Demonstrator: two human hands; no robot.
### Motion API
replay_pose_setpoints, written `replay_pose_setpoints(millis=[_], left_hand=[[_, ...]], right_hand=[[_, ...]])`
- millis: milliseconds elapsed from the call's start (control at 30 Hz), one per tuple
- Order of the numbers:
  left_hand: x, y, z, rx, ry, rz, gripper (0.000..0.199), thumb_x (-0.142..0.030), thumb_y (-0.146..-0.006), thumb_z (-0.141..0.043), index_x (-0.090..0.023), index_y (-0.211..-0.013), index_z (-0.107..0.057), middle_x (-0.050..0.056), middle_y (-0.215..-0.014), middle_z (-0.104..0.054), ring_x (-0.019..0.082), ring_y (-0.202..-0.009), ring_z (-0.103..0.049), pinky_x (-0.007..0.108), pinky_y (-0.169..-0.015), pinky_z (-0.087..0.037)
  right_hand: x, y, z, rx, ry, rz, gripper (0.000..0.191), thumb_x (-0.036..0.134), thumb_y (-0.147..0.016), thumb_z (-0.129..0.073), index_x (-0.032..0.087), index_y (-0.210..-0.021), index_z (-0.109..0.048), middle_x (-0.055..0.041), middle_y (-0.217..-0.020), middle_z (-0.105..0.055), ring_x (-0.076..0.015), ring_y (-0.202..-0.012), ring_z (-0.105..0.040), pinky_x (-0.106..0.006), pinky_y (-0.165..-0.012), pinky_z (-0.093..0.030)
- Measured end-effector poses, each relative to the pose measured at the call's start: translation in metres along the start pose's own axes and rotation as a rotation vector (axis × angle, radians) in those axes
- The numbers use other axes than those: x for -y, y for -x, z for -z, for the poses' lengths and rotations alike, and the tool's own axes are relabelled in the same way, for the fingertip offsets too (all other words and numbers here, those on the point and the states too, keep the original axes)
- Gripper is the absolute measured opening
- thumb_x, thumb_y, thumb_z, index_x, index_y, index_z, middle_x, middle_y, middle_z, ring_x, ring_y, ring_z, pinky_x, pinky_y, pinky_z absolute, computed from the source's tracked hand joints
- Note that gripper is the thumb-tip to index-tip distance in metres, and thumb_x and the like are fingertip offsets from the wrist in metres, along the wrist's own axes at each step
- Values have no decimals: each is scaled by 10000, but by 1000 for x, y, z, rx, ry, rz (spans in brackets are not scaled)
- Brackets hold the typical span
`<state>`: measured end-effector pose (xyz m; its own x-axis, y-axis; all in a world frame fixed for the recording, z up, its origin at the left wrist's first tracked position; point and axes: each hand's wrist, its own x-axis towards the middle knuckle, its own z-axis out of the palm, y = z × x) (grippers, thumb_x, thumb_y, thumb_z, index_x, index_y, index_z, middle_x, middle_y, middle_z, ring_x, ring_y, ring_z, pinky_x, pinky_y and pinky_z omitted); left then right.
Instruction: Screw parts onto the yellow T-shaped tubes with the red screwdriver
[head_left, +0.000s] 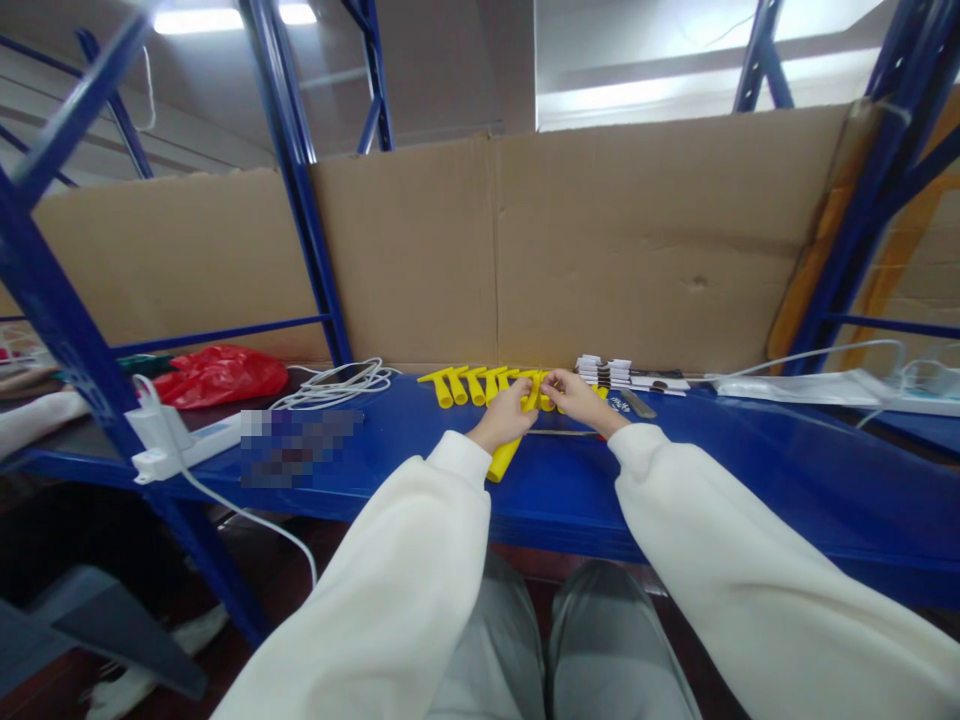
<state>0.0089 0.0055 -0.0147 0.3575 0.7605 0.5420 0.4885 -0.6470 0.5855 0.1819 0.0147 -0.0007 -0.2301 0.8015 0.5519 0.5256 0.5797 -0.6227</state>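
Note:
My left hand (504, 415) is closed around a yellow tube-like plastic piece (504, 460), whose round end points down toward me. At its upper end, the fingers of my right hand (574, 397) are pinched together close to my left fingertips. Whatever those right fingers grip is too small and hidden to make out. Behind my hands, several similar yellow T-shaped plastic pieces (456, 387) lie in a row on the blue shelf top (420, 450). Under my right wrist lies a thin straight metal-looking strip (562, 433).
Stacked white cards or labels (604, 372) with dark bands sit behind my right hand. On the left are a white power strip (214, 440), a coiled white cable (352, 385) and a red plastic bag (225, 376). A cardboard sheet (600, 240) and blue posts (300, 190) enclose the shelf.

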Motion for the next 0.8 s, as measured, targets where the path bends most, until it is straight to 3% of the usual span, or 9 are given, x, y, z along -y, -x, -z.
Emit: replay_pose_setpoints(millis=[167, 433, 567, 700, 800], left_hand=[[-1, 1, 1, 8, 25, -27, 394, -107, -762, -633, -163, -1152, -617, 118, -1201, -700, 280, -1193, -646, 455, -1026, -524], [-3, 2, 0, 9, 97, -46, 417, -114, -746, -647, -186, -1156, -632, 99, -1193, -709, 255, -1129, -677, 451, -1020, -529], [-3, 0, 2, -87, 82, 32, 390, -67, -728, -657, -193, -1095, -627, 104, -1174, -720, 271, -1174, -658, 450, -1041, -508], [-4, -1, 6, -183, 119, 151, 372, -46, -724, -670, -190, -1061, -604, 123, -1197, -708, 264, -1117, -679, 393, -907, -578], [-7, -1, 8, -195, 215, 256, 414, -53, -735, -680, -176, -1116, -574, 151, -1287, -667, 174, -804, -717, 286, -670, -596]], right_hand=[[-3, 0, 1, 9, -158, -14, 234, 434, -786, -619, 224, -751, -522, 34, -582, -532, -136, -545, -520, -272, -558, -459], [5, 2, 3, 31, -201, -116, 166, 316, -770, -644, 215, -710, -526, 54, -518, -521, -111, -490, -508, -241, -538, -434], [9, 1, 4, 30, -178, -128, 143, 298, -793, -615, 218, -727, -517, 56, -510, -514, -109, -484, -491, -232, -529, -424], [2, -2, 32, -103, 5, -114, 82, 263, -814, -569, 205, -757, -565, 4, -618, -607, -136, -564, -548, -257, -587, -461], [-19, 4, 71, -199, 322, -195, 69, 193, -782, -583, 181, -736, -633, -65, -747, -700, -179, -715, -633, -277, -709, -488]])
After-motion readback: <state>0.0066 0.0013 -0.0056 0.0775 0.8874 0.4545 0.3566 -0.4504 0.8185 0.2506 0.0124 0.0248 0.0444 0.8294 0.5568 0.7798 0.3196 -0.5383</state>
